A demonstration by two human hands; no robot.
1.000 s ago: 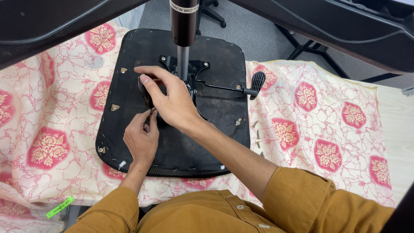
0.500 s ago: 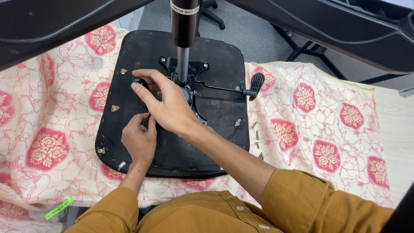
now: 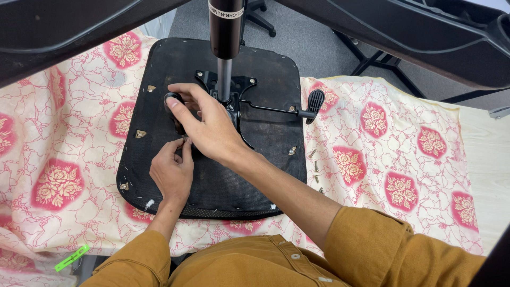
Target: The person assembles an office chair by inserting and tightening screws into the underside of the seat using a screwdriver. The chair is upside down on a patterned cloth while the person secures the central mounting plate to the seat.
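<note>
One cream cloth printed with pink roses [image 3: 404, 159] covers the table, grey floor beyond it. On the cloth lies an upturned black fabric-covered chair seat [image 3: 265, 154]. At its centre, the right hand [image 3: 210, 125] grips the black metal mechanism plate [image 3: 239, 87]; beside it, the left hand [image 3: 172, 170] pinches something small, unclear. Loose silver screws [image 3: 314, 162] lie right of the seat.

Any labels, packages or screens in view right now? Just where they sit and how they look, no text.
Label band: wraps the black gas cylinder at top centre, above the seat base; narrow white strip with dark print.
Green tag: lower left, at the cloth edge; small, flat, bright green strip.
No packages or screens.
</note>
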